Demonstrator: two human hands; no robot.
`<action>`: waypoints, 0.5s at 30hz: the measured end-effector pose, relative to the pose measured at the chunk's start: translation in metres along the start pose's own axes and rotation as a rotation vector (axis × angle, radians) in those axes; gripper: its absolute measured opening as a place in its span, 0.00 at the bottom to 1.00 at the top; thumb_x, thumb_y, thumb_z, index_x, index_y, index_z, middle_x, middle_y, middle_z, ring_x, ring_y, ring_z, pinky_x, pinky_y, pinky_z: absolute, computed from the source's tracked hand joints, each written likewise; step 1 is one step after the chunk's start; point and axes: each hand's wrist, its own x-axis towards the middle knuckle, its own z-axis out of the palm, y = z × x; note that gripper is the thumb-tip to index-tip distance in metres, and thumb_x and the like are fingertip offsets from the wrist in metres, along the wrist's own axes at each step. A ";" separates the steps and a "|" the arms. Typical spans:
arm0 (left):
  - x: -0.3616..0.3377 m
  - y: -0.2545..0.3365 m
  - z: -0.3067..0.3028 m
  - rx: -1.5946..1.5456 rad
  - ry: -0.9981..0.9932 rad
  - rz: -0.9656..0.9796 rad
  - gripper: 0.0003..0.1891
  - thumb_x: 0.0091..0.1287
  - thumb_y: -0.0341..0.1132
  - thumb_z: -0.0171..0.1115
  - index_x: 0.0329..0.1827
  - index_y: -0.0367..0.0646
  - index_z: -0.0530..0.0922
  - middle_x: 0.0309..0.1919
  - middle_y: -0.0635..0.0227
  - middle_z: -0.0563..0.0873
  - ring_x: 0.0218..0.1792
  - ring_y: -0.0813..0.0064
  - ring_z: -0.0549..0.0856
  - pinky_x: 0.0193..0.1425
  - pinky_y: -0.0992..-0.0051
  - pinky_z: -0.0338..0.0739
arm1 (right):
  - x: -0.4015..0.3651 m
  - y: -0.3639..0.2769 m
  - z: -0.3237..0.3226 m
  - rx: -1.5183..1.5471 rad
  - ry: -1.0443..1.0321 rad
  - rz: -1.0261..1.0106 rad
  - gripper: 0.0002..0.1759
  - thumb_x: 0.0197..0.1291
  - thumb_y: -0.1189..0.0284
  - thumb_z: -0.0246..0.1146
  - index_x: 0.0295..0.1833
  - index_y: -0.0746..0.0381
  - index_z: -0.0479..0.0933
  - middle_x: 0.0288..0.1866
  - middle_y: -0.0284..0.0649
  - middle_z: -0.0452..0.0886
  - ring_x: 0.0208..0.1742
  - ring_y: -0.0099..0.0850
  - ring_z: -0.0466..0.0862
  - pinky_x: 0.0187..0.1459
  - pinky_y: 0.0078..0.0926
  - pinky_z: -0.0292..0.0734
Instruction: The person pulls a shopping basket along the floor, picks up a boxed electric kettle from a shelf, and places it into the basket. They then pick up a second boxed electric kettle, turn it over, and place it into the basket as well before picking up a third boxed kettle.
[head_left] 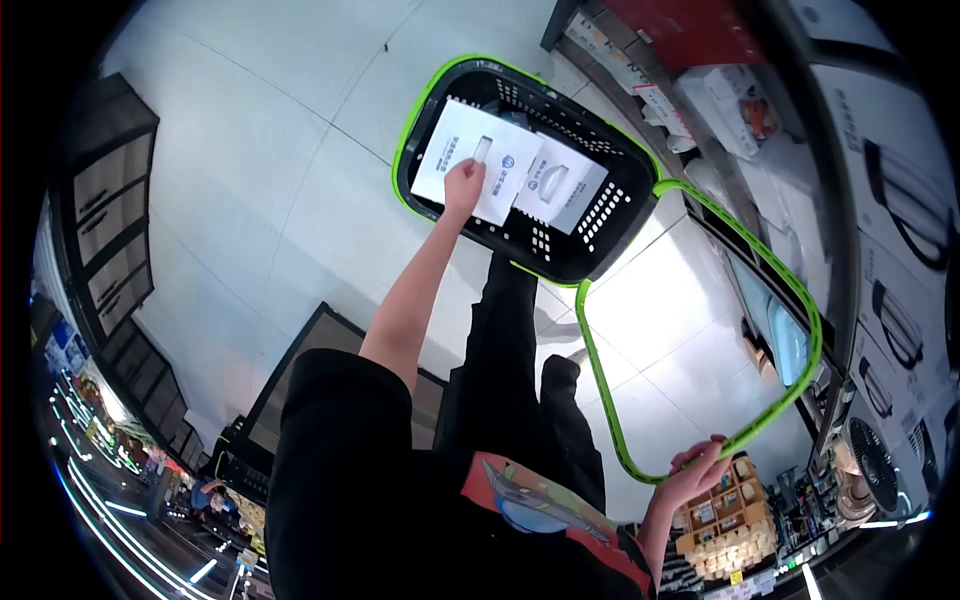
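Note:
A black shopping basket (620, 215) with a green rim stands on the pale tiled floor in front of my feet. Two white boxes with blue print lie in it side by side. My left hand (463, 185) reaches down and grips the near edge of the left white box (455, 140). The other white box (560, 185) lies just to its right, untouched. My right hand (700, 468) is closed around the end of the basket's long green handle (800, 310), which arches up from the basket to my right side.
Shelves with boxed goods (730, 100) and fan cartons (900, 300) run along the right. A dark cabinet (110, 200) stands at the left. A dark-framed panel (300, 370) lies on the floor near my left leg. Open tiled floor (270, 150) stretches to the left of the basket.

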 end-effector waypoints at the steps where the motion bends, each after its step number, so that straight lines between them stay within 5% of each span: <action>1: -0.013 0.021 -0.006 0.011 0.010 0.027 0.14 0.54 0.37 0.54 0.21 0.32 0.70 0.12 0.62 0.70 0.17 0.74 0.68 0.25 0.73 0.64 | 0.000 -0.004 0.000 -0.014 -0.030 0.010 0.11 0.62 0.67 0.45 0.43 0.64 0.64 0.15 0.29 0.62 0.10 0.13 0.57 0.10 0.10 0.49; 4: -0.064 0.086 -0.028 0.038 0.067 0.068 0.14 0.53 0.36 0.54 0.20 0.31 0.70 0.11 0.62 0.70 0.16 0.75 0.69 0.24 0.73 0.64 | 0.010 0.004 -0.017 0.069 -0.116 -0.034 0.12 0.62 0.67 0.44 0.44 0.65 0.64 0.17 0.30 0.64 0.12 0.14 0.59 0.12 0.11 0.54; 10: -0.164 0.195 -0.072 0.023 0.148 0.193 0.13 0.51 0.36 0.54 0.22 0.32 0.74 0.13 0.62 0.74 0.18 0.76 0.72 0.25 0.73 0.66 | 0.063 0.054 -0.072 0.006 0.076 -0.311 0.18 0.58 0.73 0.49 0.54 0.67 0.58 0.41 0.44 0.68 0.26 0.23 0.71 0.23 0.16 0.68; 13: -0.216 0.251 -0.092 -0.149 0.094 0.217 0.13 0.51 0.37 0.54 0.23 0.33 0.76 0.16 0.70 0.76 0.18 0.79 0.72 0.24 0.78 0.65 | 0.111 0.141 -0.105 -0.202 0.108 -0.404 0.23 0.55 0.75 0.51 0.56 0.68 0.56 0.46 0.52 0.67 0.35 0.39 0.74 0.37 0.30 0.71; 15: -0.248 0.293 -0.104 -0.182 -0.007 0.235 0.11 0.50 0.36 0.54 0.15 0.39 0.70 0.13 0.75 0.69 0.17 0.85 0.66 0.20 0.81 0.57 | 0.144 0.204 -0.115 -0.305 0.134 -0.439 0.26 0.53 0.73 0.53 0.57 0.68 0.56 0.48 0.55 0.67 0.39 0.46 0.74 0.43 0.35 0.69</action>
